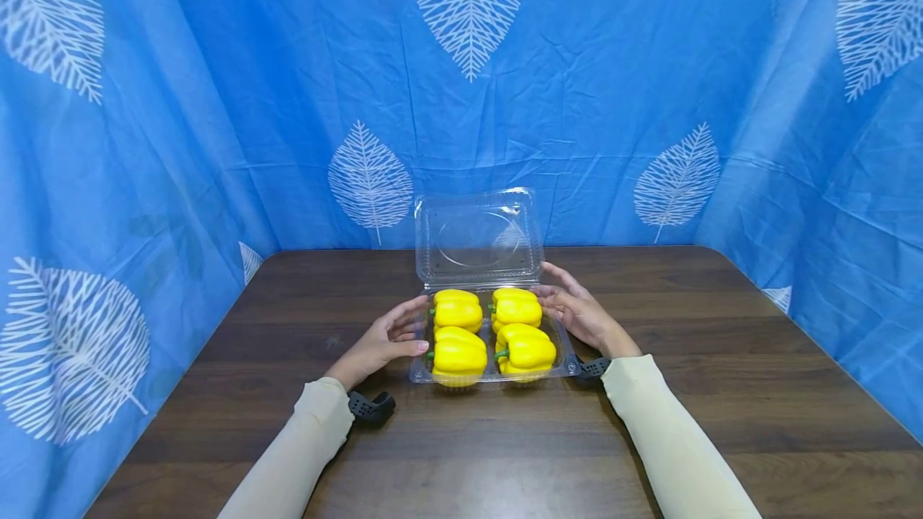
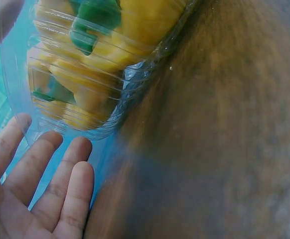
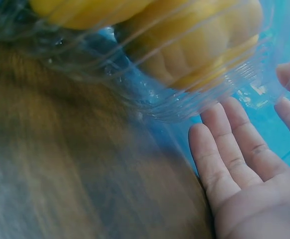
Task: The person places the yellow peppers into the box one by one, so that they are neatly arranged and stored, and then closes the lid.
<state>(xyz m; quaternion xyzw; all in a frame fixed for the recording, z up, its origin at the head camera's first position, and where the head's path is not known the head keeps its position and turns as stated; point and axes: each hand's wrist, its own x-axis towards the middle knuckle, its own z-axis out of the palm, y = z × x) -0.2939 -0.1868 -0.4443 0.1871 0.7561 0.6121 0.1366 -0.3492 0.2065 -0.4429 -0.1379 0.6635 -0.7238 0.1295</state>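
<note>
A clear plastic clamshell container (image 1: 490, 377) lies in front of me with its hinged lid (image 1: 476, 243) raised at the back. Several yellow bell peppers with green stems sit inside, among them a front-left pepper (image 1: 460, 355) and a back-right pepper (image 1: 517, 308). My left hand (image 1: 382, 349) is at the container's left side, thumb near the rim, fingers extended. At the opposite side is my right hand (image 1: 586, 317), its fingers also fairly straight, the index finger near the lid's hinge corner. Both wrist views show fingertips at the ribbed wall; firm contact is hard to tell.
The dark wooden table (image 1: 721, 423) extends around the container. Behind it and along both sides hangs a blue curtain (image 1: 598, 46) with white leaf prints. Black wrist straps (image 1: 371, 408) and pale sleeves cover my forearms.
</note>
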